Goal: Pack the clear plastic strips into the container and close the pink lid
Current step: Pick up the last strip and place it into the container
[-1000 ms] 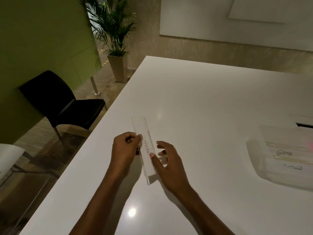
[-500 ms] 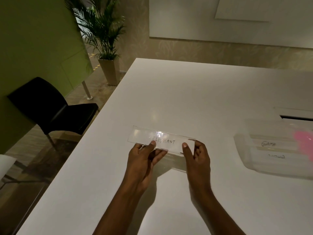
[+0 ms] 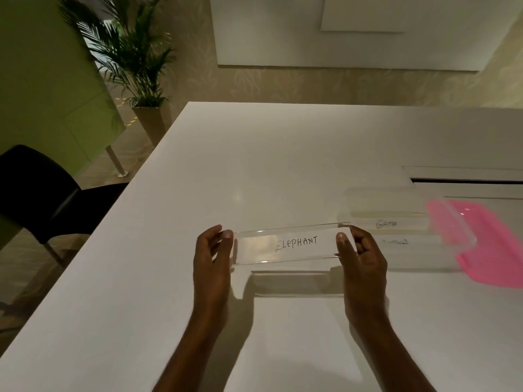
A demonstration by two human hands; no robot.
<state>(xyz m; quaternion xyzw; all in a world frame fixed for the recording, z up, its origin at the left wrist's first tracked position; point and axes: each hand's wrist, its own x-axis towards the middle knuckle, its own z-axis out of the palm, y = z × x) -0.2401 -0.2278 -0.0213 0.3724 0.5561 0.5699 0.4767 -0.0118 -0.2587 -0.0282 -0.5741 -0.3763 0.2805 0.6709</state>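
A clear plastic strip (image 3: 285,246) with "ELEPHANT" handwritten on it hangs level above the white table, lengthwise left to right. My left hand (image 3: 212,250) pinches its left end and my right hand (image 3: 359,251) pinches its right end. Just right of my right hand stands the clear container (image 3: 396,199), with labelled strips (image 3: 396,224) lying flat inside it. The pink lid (image 3: 486,239) lies at the container's right end; whether it is attached I cannot tell.
The white table (image 3: 283,171) has a long cable slot (image 3: 464,181) behind the container. Its left edge runs diagonally past a black chair (image 3: 42,199). A potted palm (image 3: 141,80) and a green partition (image 3: 48,80) stand beyond the far left corner.
The strip turned from pointing away from me to lying crosswise, rose off the table and moved right towards the container. Both hands shifted out to its two ends.
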